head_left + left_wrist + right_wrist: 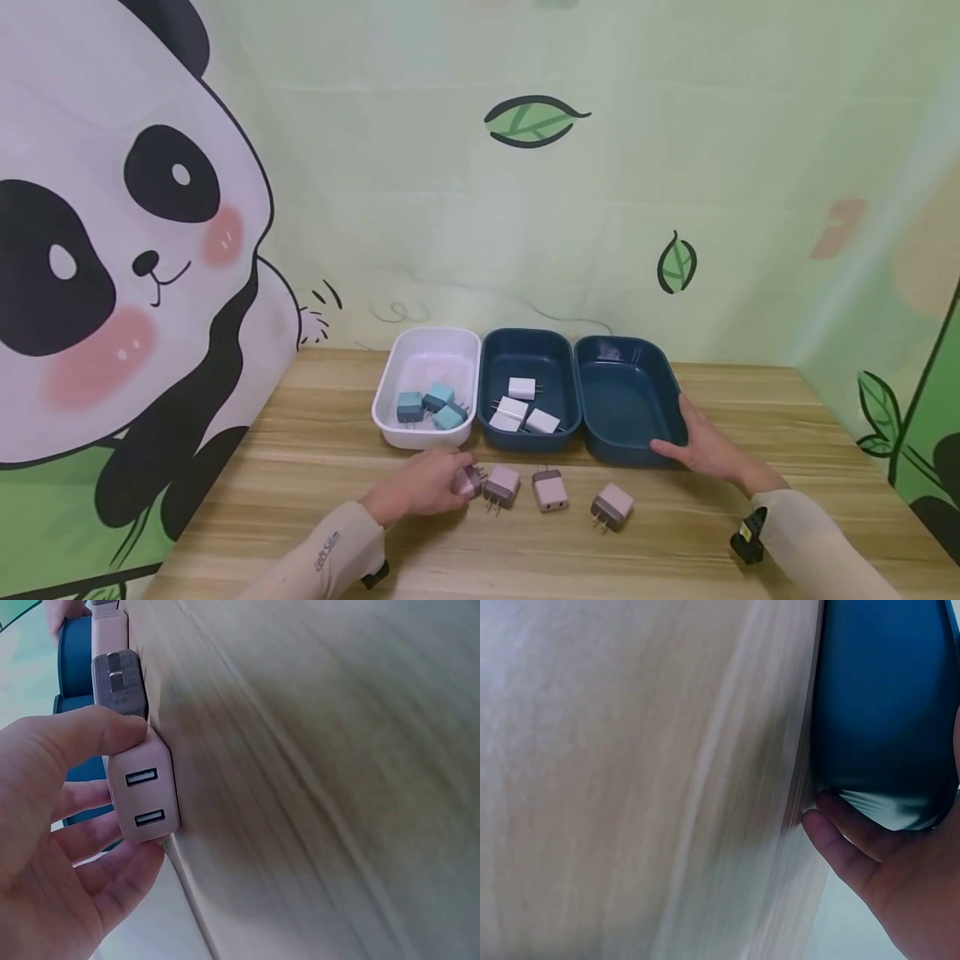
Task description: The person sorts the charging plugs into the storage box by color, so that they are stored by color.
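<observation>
My left hand (423,485) pinches a pink USB charger (142,787) low over the wooden table, thumb on its top edge and fingertips underneath. Two USB ports show on the charger's face in the left wrist view. To its right lie three more pink chargers with mauve plug ends: one close by (501,486), one in the middle (551,492) and one farther right (612,506). Around the near right corner of the right dark blue tray (630,457), my right hand (708,446) holds on, thumb at the front rim and fingers along the side wall.
A white tray (382,400) at the left holds several teal chargers (410,406). Beside it, the middle dark blue tray (528,337) contains several white chargers (522,388). All three trays stand side by side on the wooden table (300,433), before a printed panda backdrop (420,250).
</observation>
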A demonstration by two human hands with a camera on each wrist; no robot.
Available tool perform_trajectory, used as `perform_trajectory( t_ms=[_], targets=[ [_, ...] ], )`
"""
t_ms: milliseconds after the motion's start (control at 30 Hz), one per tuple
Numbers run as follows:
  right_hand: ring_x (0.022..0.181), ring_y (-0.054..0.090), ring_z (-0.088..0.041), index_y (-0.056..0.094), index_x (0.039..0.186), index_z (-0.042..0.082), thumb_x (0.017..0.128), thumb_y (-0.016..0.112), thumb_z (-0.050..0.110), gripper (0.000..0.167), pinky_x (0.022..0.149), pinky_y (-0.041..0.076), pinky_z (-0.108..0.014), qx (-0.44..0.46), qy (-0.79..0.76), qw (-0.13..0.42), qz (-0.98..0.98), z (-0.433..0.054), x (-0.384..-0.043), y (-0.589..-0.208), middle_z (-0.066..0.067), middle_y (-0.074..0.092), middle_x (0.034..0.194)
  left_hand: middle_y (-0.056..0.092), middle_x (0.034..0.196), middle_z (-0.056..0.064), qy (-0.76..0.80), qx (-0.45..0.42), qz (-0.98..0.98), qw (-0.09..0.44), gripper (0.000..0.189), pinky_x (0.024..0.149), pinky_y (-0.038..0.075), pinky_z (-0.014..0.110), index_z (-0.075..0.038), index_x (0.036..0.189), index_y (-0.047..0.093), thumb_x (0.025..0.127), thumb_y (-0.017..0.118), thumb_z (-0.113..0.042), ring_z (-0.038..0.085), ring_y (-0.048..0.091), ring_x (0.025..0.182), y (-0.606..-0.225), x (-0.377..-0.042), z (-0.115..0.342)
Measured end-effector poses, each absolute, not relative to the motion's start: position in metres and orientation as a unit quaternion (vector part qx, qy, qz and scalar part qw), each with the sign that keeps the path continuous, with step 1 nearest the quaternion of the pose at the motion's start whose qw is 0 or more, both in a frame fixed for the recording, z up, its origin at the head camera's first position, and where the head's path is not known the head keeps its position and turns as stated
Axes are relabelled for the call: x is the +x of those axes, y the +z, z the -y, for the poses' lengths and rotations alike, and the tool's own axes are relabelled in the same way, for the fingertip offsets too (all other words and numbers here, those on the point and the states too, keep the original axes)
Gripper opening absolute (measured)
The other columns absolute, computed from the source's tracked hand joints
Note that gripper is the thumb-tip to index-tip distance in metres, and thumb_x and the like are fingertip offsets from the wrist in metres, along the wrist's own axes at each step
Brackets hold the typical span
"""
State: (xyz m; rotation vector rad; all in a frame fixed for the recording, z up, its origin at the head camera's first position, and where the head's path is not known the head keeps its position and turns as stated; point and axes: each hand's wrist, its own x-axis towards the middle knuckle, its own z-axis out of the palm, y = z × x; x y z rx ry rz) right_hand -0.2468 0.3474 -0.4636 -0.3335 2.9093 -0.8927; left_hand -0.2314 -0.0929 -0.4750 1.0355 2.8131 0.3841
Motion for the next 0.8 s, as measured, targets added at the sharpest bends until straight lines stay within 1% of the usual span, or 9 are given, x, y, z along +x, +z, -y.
perform_trajectory(
  t_ms=[267, 500, 667, 800],
  targets=[
    [0.134, 0.005, -0.054, -0.008, 0.145, -0.009, 0.087, 0.065, 0.041, 0.106, 0.102, 0.011, -0.068, -0.103, -0.315, 0.054, -0.942, -0.346, -0.246, -0.462, -0.035, -0.002, 0.149, 0.062, 0.096, -0.002, 0.131, 0.346, -0.927, 0.059, 0.053, 0.067, 0.046, 0.022, -0.010, 0.121, 0.060, 0.072, 0.077, -0.019, 0.009, 0.053, 0.082, -0.473, -0.230, 0.093],
    [0.133, 0.005, -0.055, -0.008, 0.145, -0.009, 0.088, 0.065, 0.041, 0.105, 0.102, 0.011, -0.068, -0.103, -0.314, 0.056, -0.942, -0.345, -0.247, -0.462, -0.036, -0.002, 0.149, 0.059, 0.089, -0.004, 0.152, 0.346, -0.924, 0.053, 0.046, 0.061, 0.044, 0.021, -0.011, 0.114, 0.062, 0.071, 0.077, -0.018, 0.008, 0.052, 0.076, -0.463, -0.228, 0.092],
    [0.134, 0.004, -0.054, -0.008, 0.145, -0.009, 0.087, 0.065, 0.041, 0.106, 0.102, 0.010, -0.068, -0.102, -0.313, 0.057, -0.942, -0.347, -0.248, -0.462, -0.035, -0.002, 0.149, 0.060, 0.090, -0.005, 0.165, 0.334, -0.926, 0.065, 0.042, 0.061, 0.045, 0.020, -0.013, 0.112, 0.062, 0.072, 0.077, -0.016, 0.007, 0.052, 0.075, -0.459, -0.229, 0.091],
    [0.134, 0.004, -0.054, -0.008, 0.145, -0.009, 0.088, 0.065, 0.040, 0.106, 0.102, 0.010, -0.067, -0.107, -0.310, 0.056, -0.943, -0.348, -0.248, -0.463, -0.036, -0.003, 0.149, 0.059, 0.090, -0.005, 0.167, 0.338, -0.924, 0.064, 0.041, 0.060, 0.045, 0.020, -0.013, 0.112, 0.062, 0.073, 0.076, -0.016, 0.007, 0.052, 0.074, -0.455, -0.228, 0.090]
  ],
)
